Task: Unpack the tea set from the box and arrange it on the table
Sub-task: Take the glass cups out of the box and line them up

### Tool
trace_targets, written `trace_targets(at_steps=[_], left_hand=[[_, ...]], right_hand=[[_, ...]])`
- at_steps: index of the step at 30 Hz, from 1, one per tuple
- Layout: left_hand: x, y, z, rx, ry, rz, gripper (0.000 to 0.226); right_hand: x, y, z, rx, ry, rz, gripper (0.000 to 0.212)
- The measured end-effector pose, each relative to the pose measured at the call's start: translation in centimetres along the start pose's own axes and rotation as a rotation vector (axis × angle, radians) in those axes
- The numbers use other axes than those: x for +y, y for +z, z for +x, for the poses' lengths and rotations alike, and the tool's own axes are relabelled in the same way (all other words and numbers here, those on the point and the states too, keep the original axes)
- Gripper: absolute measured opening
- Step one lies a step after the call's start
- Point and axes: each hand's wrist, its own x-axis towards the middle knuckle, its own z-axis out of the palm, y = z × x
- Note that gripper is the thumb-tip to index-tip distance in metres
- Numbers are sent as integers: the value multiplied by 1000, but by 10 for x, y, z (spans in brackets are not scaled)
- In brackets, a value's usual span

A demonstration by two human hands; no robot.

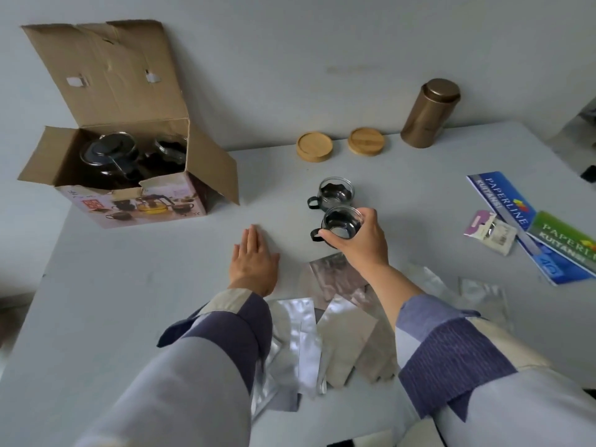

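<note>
A: Obs. 1, surroundings. Landmark: the cardboard box (pixel 129 175), flaps up, at the far left of the bench (pixel 113 285). Right of the box, by the wall: two round wooden coasters (pixel 314 146), then a bronze canister (pixel 430 112). Farther right of the box, at the bench edge: booklets (pixel 503 201) and a small packet (pixel 490 232). Foil sheets (pixel 338 279) lie nearer than the box, under both forearms.

B: Hands?

A: Left hand (pixel 254 259) flat on the bench, fingers together, holding nothing, right of the box and nearer. Right hand (pixel 361 240) pinches the rim of a glass cup (pixel 340 224) in a black handled holder. Cannot tell whether it touches the bench. A second cup (pixel 335 193) stands just beyond it, well right of the box.

B: Hidden items?

A: Inside the box: a glass teapot (pixel 109 153) with dark lid, and another cup (pixel 171 148); lower parts lost in shadow. The sleeves cover part of the foil. The rightmost booklet is cut off by the frame.

B: Legible text?

A: Booklets read "PAPERLINE" and "KUITANSI". The box front shows a tea set photo; its print is unreadable.
</note>
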Motion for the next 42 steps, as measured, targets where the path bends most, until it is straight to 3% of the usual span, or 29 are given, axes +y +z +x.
trace_targets(at_steps=[11, 26, 34, 39, 42], left_hand=[[-1, -2, 1, -44, -35, 101, 65], [-3, -5, -9, -56, -30, 133, 66], [-4, -7, -8, -77, -20, 136, 67], [-3, -26, -5, -86, 3, 129, 70], [-6, -54, -7, 95, 63, 97, 51]], right_hand=[[18, 6, -4, 33, -62, -100, 83], [12, 17, -10, 101, -6, -38, 85], [5, 8, -12, 46, 32, -66, 104], [-19, -9, -4, 80, -38, -250, 95], [-48, -8, 6, 72, -92, -304, 80]])
